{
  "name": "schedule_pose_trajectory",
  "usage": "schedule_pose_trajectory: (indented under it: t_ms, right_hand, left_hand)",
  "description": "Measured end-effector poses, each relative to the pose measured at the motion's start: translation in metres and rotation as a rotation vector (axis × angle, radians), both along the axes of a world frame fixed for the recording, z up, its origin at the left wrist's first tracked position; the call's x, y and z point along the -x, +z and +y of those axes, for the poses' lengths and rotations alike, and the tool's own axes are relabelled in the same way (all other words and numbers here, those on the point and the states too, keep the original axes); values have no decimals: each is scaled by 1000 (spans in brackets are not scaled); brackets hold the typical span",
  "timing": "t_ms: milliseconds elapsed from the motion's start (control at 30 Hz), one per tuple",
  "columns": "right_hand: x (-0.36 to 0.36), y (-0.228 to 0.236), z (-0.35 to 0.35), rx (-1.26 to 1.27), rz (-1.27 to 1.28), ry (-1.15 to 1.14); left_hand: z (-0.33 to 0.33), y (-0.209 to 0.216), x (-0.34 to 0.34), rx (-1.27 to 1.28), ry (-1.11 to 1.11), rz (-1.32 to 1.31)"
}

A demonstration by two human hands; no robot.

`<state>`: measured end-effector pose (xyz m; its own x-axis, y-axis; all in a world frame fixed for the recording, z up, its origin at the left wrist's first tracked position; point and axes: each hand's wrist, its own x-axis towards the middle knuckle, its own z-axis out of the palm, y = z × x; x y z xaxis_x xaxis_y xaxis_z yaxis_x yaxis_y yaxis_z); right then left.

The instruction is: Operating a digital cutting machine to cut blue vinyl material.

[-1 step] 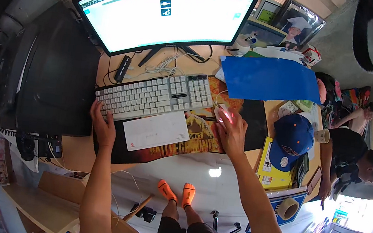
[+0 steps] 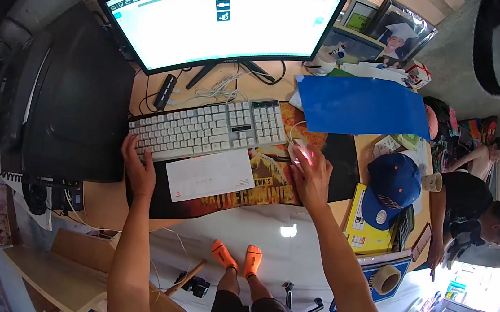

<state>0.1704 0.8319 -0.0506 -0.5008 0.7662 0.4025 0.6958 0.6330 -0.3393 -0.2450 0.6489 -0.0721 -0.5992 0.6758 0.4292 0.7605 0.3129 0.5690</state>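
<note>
My right hand (image 2: 311, 177) rests over a lit, pale computer mouse (image 2: 301, 152), its fingers curved around it. At the near left corner of a white keyboard (image 2: 194, 128) is my left hand (image 2: 138, 167), fingers apart and fingertips on the keys, holding nothing. A white envelope (image 2: 209, 175) lies just below the keyboard on a dark printed desk mat (image 2: 282, 174). Behind the keyboard stands a curved monitor (image 2: 227, 35), its bright screen showing a toolbar and two small dark icons.
A large black machine (image 2: 76, 97) fills the left side. On the right are a blue folder (image 2: 362, 106), a blue cap (image 2: 391, 183), a yellow folder (image 2: 359, 225), a cup (image 2: 431, 182) and a tape roll (image 2: 385, 279). Two other people (image 2: 469, 201) are beyond the desk's right edge.
</note>
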Motion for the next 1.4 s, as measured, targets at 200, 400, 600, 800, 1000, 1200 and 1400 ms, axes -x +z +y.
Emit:
schedule_pose_trajectory:
  t_ms: [200, 400, 600, 800, 1000, 1200, 1400]
  right_hand:
    - [0, -3, 0, 40, -24, -2]
    - [-1, -5, 2, 6, -33, -6]
    - [2, -5, 0, 46, 3, -7]
    - [-7, -6, -1, -2, -8, -2]
    - [3, -36, -4, -135, -8, -5]
    - [-5, -45, 25, 659, 722, -18]
    - [-7, -8, 26, -208, 76, -4]
  left_hand:
    - [0, -4, 1, -14, 1, -31]
    - [4, -1, -1, 0, 12, -4]
    - [0, -2, 3, -31, 18, 7]
    - [-13, 24, -44, 40, -23, 222]
    - [-109, 92, -192, -29, -99, -81]
    - [-283, 115, -350, 165, -189, -564]
    - [-432, 130, -373, 159, 520, -623]
